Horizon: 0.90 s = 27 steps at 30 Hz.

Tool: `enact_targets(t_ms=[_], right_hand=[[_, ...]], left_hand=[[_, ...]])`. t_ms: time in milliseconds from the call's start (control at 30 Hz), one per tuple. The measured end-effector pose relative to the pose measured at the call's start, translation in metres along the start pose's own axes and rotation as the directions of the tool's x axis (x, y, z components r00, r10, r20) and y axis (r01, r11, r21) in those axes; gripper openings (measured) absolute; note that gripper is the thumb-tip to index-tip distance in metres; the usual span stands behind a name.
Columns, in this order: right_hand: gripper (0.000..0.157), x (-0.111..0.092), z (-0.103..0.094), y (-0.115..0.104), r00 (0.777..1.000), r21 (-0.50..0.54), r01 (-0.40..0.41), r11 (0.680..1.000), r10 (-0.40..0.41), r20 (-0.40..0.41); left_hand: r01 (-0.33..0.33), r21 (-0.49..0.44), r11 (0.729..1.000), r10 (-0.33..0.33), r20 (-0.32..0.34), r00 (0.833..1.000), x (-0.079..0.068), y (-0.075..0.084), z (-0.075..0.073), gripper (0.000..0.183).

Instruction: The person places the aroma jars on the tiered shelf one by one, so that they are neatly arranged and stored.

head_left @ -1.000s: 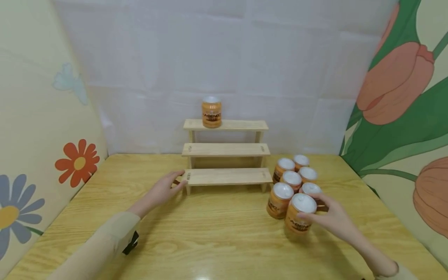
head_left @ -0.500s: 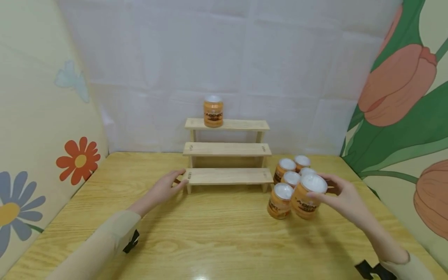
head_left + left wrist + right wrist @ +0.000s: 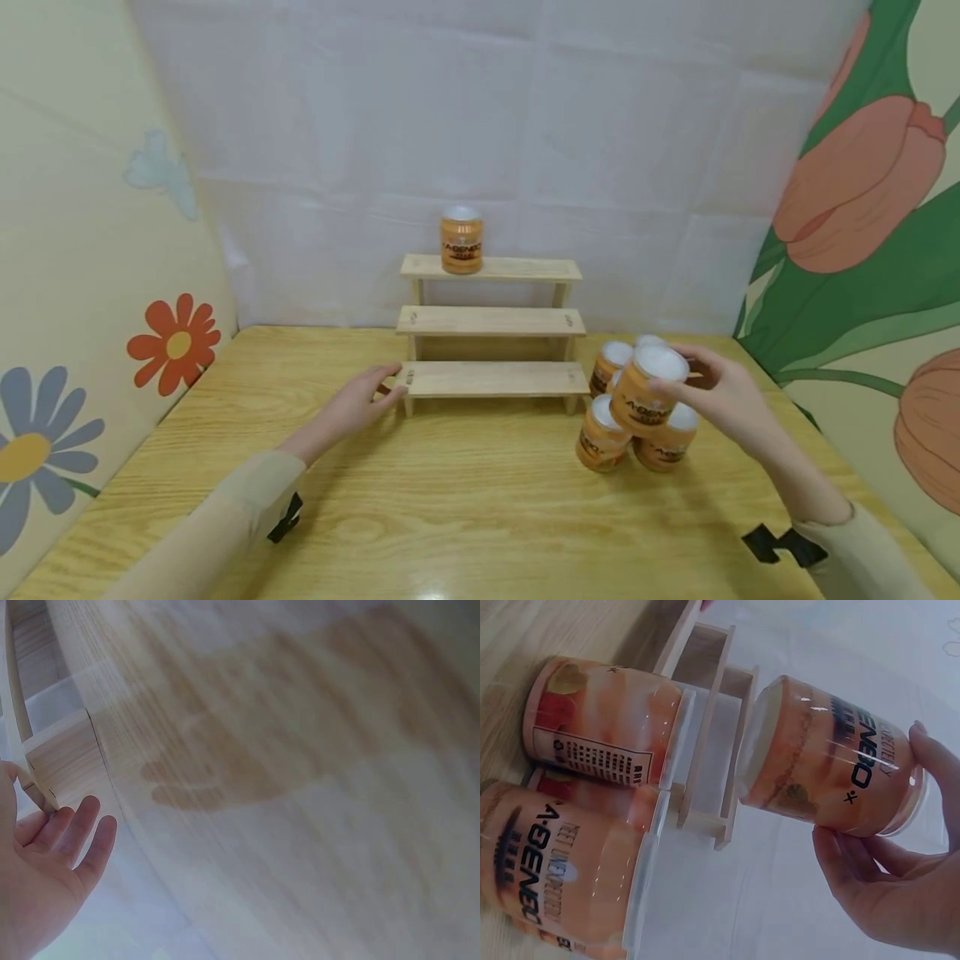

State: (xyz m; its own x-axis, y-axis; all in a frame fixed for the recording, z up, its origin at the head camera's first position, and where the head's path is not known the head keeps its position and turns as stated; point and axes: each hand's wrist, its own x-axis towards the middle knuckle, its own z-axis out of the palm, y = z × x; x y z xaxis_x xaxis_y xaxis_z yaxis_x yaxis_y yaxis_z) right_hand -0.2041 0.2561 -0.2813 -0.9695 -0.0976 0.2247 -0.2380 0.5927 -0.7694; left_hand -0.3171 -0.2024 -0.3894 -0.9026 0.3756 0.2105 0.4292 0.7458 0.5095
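My right hand (image 3: 726, 402) grips an orange can (image 3: 639, 400) with a pale lid by its upper part, thumb on the near side. In the head view it overlaps the group of similar cans on the table. The right wrist view shows the held can (image 3: 832, 757) raised off the table, apart from the standing cans (image 3: 570, 862). My left hand (image 3: 358, 410) pinches the left end of the lowest board of a three-step wooden rack (image 3: 495, 379); in the left wrist view the outer fingers (image 3: 96, 847) spread loosely. One more can (image 3: 461, 242) stands on the top board, left of centre.
Several cans (image 3: 600, 442) stand close together on the wooden table (image 3: 420, 517), right of the rack. A white cloth (image 3: 360, 125) hangs behind. Flower-painted walls (image 3: 67, 250) border both sides.
My right hand has lifted the nearest can up and away from me, over the group, uncovering another can behind it. The left hand stays at the rack's end.
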Motion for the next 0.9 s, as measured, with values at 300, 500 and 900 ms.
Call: enact_targets(t_ms=[300, 500, 900], right_hand=[[0.059, 0.028, 0.006, -0.012, 0.999, 0.035, 0.018, 0.999, -0.019, 0.042], [0.059, 0.049, 0.008, -0.022, 0.996, 0.052, 0.078, 0.996, -0.080, 0.042], [0.060, 0.089, 0.014, -0.044, 0.996, 0.149, 0.090, 0.985, -0.087, -0.028]], left_hand=[[0.008, -0.013, 1.000, -0.008, -0.007, 1.000, -0.001, -0.001, 0.001, 0.057], [0.014, -0.013, 1.000, -0.014, -0.007, 1.000, -0.002, 0.001, 0.000, 0.058], [0.003, -0.009, 1.000, -0.003, 0.001, 1.000, 0.000, 0.001, 0.000, 0.059]])
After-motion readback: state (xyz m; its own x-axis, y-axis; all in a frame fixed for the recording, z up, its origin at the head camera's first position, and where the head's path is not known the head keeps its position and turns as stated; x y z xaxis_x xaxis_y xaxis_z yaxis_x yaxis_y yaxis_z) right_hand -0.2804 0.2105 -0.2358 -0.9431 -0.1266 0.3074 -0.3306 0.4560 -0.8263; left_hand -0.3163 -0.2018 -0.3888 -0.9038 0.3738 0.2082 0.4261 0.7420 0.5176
